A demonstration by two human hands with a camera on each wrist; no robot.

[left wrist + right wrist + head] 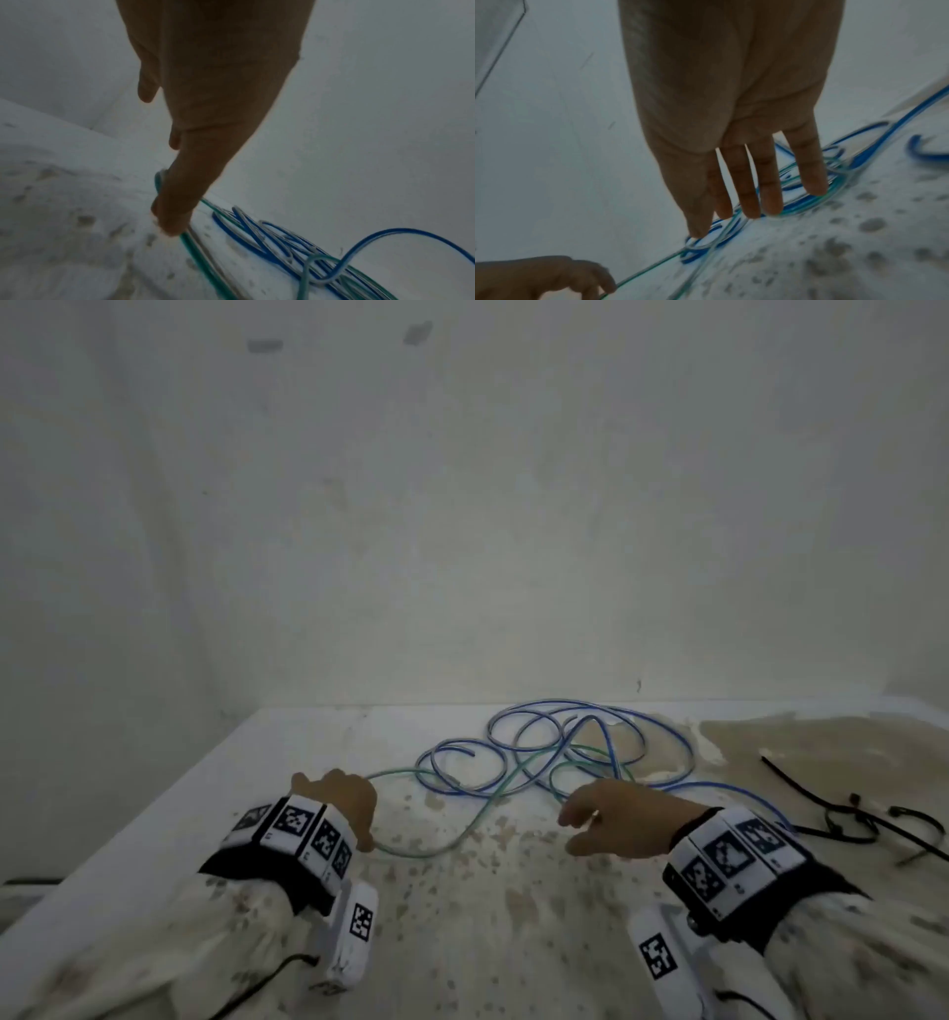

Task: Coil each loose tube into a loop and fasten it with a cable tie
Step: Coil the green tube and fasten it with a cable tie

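1. Presently, left hand (341, 801) grips the green tube (452, 845), fingers curled round it.
2. Right hand (616, 816) hovers, fingers straight, holding nothing.
3. Blue tube (565, 742) lies tangled on the table (513, 942); cable ties (842, 814) lie at the right.

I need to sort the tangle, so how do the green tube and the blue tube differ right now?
The green tube is gripped by the left hand; the blue tube lies untouched on the table. The green tube runs toward the near edge, while the blue tube loops near the wall. The right hand is open above both. Both are thin, loose and intertwined.
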